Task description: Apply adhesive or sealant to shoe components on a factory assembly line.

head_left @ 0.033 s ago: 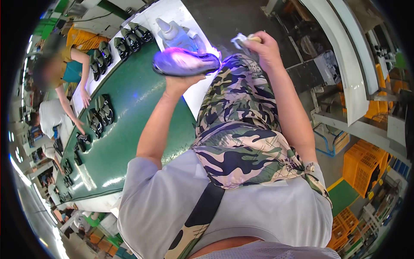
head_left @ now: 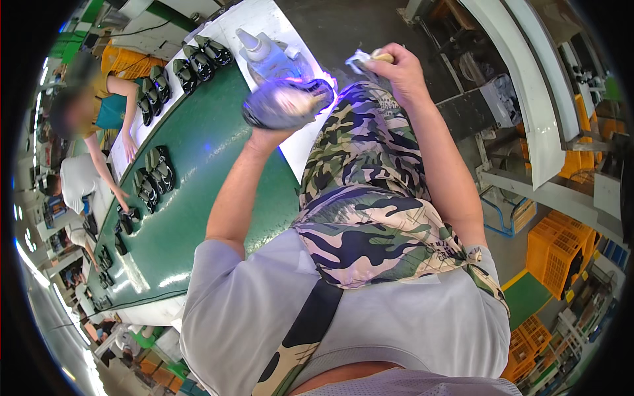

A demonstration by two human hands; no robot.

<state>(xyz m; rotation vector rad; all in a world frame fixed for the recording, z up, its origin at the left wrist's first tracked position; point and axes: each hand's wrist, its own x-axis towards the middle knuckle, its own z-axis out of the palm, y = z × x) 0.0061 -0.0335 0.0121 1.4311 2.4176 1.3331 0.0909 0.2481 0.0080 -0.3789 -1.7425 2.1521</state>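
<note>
In my left hand (head_left: 265, 137) is a glossy dark shoe (head_left: 281, 104), blurred by motion, held from below with my fingers mostly hidden under it. Violet light falls on the shoe and on the white table edge beside it. My right hand (head_left: 406, 71), to the right and above my lap, is closed round a small brush-like tool (head_left: 360, 61) with a tan handle and a whitish tip; its exact kind is unclear. The tool is apart from the shoe. Just beyond the shoe stands a translucent squeeze bottle (head_left: 257, 49) with a cone-shaped nozzle.
Pairs of black shoes (head_left: 198, 65) stand along the far end of the white ledge, and more (head_left: 155, 175) on the green conveyor belt (head_left: 205, 171). A co-worker (head_left: 109, 105) reaches over the belt from the left. Yellow crates (head_left: 558, 247) are stacked at right.
The shoe in my left hand has tilted and shifted slightly, its toe end lower. My right hand has moved a little to the left with the tool.
</note>
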